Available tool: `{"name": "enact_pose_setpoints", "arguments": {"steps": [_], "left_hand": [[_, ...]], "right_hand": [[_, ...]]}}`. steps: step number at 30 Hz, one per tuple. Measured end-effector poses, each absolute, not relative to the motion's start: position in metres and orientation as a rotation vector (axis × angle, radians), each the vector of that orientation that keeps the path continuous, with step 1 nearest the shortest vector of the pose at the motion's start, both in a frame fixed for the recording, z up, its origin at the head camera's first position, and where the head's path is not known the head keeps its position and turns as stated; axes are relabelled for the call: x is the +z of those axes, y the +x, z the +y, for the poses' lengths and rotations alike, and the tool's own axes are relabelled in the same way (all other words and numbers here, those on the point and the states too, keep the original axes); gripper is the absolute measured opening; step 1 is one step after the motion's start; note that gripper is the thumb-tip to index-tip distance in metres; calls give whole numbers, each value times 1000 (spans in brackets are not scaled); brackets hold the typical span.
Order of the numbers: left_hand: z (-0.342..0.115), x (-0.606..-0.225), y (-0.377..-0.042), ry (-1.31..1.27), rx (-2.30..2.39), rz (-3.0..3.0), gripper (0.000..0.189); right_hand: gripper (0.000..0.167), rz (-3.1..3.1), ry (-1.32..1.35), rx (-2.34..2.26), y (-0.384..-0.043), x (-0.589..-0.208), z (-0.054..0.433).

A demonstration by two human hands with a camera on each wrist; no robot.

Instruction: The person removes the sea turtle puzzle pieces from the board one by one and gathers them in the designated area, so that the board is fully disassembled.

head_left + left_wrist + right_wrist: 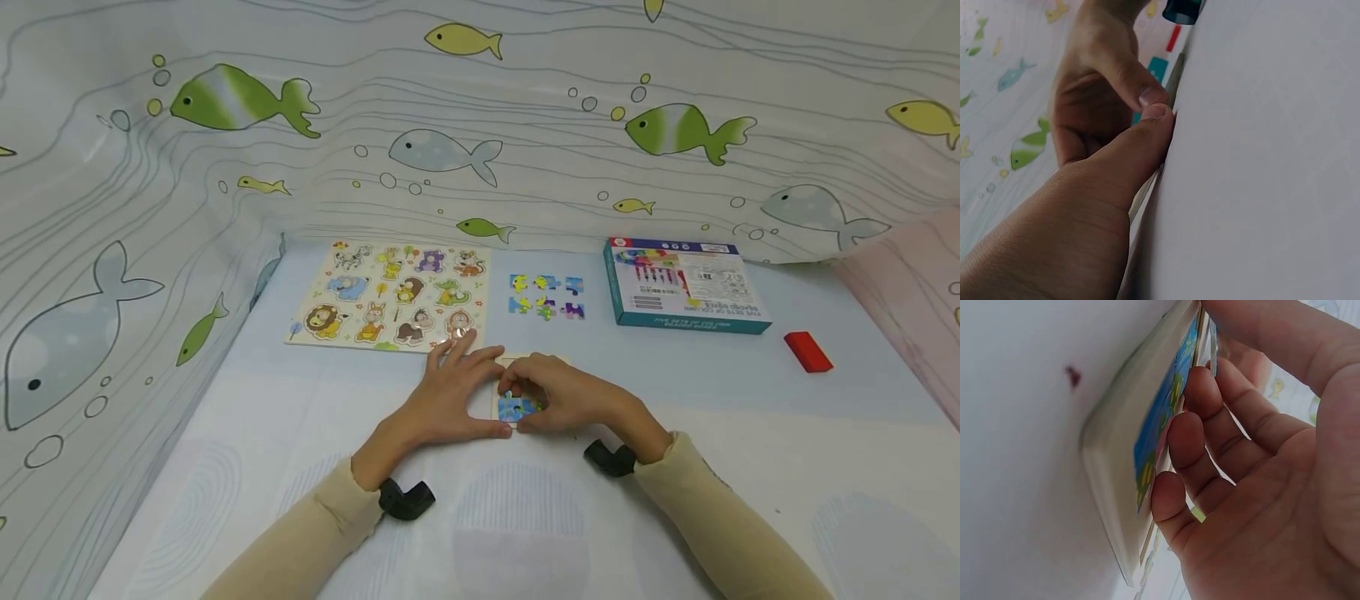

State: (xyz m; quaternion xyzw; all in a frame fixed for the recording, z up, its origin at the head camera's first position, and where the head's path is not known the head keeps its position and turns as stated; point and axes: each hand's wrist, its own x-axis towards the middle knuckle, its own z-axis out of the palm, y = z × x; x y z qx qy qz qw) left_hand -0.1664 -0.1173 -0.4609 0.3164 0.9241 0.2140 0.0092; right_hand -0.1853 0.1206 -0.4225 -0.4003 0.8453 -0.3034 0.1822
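A small jigsaw board (pixel 496 408) with a pale frame lies on the table between the hands, blue pieces (pixel 513 407) set in its lower left. My left hand (pixel 442 396) spreads its fingers at the board's left side, the thumb by its lower edge and touching the right thumb in the left wrist view. My right hand (pixel 566 392) curls over the board and hides much of it. In the right wrist view, a thin puzzle piece (pixel 1213 350), seen edge-on, stands between its thumb and index finger; the other fingertips (pixel 1185 434) rest along the board's picture.
Several loose puzzle pieces (pixel 546 283) lie in rows behind the board. An animal puzzle board (pixel 390 292) lies at back left, partly under the left fingertips. A flat printed box (pixel 686 287) and a red block (pixel 808 352) are to the right. A fish-print cloth (pixel 450 100) rises behind.
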Motion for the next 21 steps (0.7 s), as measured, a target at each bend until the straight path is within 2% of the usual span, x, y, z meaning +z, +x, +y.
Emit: {"name": "enact_pose_setpoints", "arguments": {"steps": [21], "left_hand": [[-117,-461,-166,990,706,2883,68]], "right_hand": [[43,2398,-1072,-992,-194,-417,134]]}}
